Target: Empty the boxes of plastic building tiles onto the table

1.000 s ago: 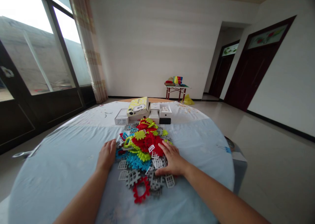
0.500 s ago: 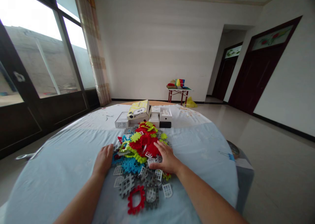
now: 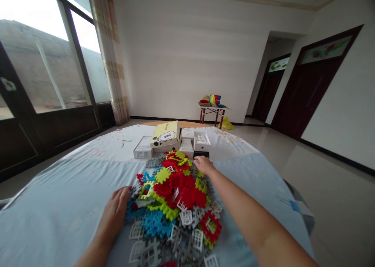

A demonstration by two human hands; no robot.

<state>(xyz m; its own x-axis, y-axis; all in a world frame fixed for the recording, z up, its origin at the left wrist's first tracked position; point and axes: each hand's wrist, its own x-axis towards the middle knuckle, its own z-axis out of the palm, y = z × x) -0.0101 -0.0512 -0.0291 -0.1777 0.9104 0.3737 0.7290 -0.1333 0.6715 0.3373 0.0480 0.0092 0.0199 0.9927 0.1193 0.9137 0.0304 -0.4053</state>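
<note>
A heap of interlocking plastic building pieces (image 3: 178,189) in red, lime green, blue and grey, with small white lattice windows (image 3: 186,217) among them, lies in front of me. My left hand (image 3: 115,204) rests flat on the cloth against the heap's left side, its fingertips beside blue and grey pieces. Over the heap's far right edge, my right hand (image 3: 205,165) has its fingers stretched leftward by grey pieces, just in front of a black box (image 3: 201,155). I see nothing held in either hand. A red square frame (image 3: 218,232) lies at the heap's right side.
Behind the heap stand a yellow and white cartoon box (image 3: 165,135), a white open box (image 3: 202,146) and a shallow white box (image 3: 143,153). Light blue cloth (image 3: 67,204) covers the round table. A small side table (image 3: 212,110) with packages stands by the wall.
My right hand has moved away from me, from the heap's middle right to its far right edge. My left hand stays beside the heap. The view has come closer to the pieces.
</note>
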